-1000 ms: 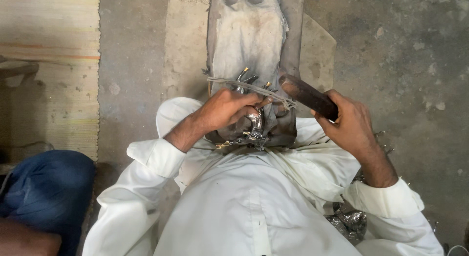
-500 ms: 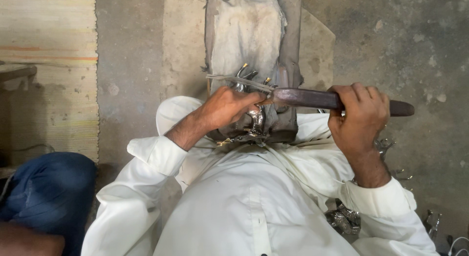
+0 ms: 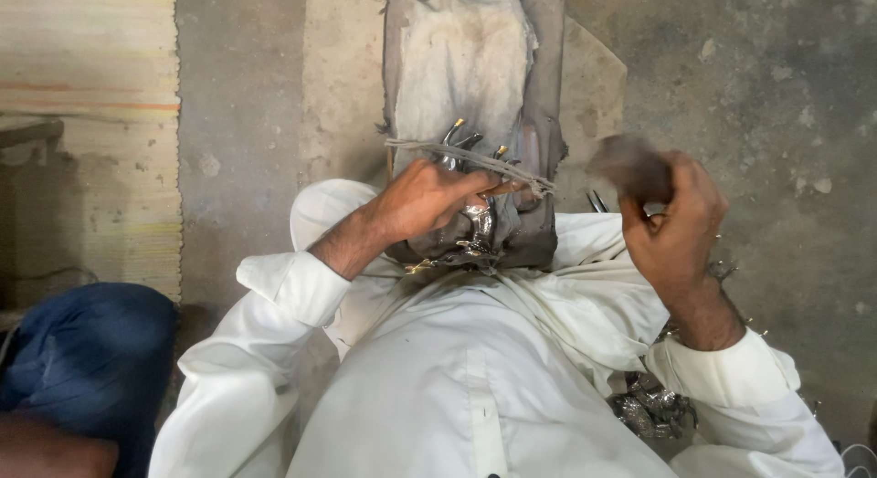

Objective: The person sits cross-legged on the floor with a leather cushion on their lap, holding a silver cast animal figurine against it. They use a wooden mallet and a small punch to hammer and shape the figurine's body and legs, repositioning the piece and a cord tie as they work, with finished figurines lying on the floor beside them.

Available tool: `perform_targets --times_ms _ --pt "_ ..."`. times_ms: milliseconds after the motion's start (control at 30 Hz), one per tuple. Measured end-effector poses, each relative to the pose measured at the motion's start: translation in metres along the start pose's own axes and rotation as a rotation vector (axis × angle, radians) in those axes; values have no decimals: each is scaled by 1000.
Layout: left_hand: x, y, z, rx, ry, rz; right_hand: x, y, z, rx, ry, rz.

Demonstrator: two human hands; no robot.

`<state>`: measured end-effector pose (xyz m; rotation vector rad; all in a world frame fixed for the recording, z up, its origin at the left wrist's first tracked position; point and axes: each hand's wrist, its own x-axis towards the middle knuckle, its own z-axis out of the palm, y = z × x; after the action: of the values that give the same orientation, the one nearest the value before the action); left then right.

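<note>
We press our left hand (image 3: 427,197) down on a small shiny metal piece (image 3: 475,224) lying on the cloth-covered block (image 3: 461,67) just beyond our lap, fingers closed over it and a taut cord (image 3: 429,146). Our right hand (image 3: 671,227), raised to the right, grips a blurred dark tool handle (image 3: 630,166).

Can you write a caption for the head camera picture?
Left hand steadies a shiny metal piece on a cloth-covered block; right hand grips a blurred dark tool.

Loose white long-sleeved garment, cuffs folded back at wrists.
</note>
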<state>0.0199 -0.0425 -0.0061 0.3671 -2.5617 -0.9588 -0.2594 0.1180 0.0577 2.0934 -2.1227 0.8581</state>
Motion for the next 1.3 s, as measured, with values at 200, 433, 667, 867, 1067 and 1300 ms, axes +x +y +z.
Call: perform_targets --times_ms 200,433,667,867,1067,1300 --pt "2 1 0 20 38 46 -3 -3 4 97 41 109" --pt "2 1 1 -30 26 39 -1 -11 0 333 61 380" --pt "4 0 -1 -44 -3 26 -1 -11 -1 200 11 264" --pt "5 0 -4 -31 15 85 -3 -11 -6 168 31 309" --pt "2 0 -7 -17 -19 66 -7 -14 -10 135 107 160" --pt "-2 9 -11 25 -76 118 -18 -20 -6 -50 93 29"
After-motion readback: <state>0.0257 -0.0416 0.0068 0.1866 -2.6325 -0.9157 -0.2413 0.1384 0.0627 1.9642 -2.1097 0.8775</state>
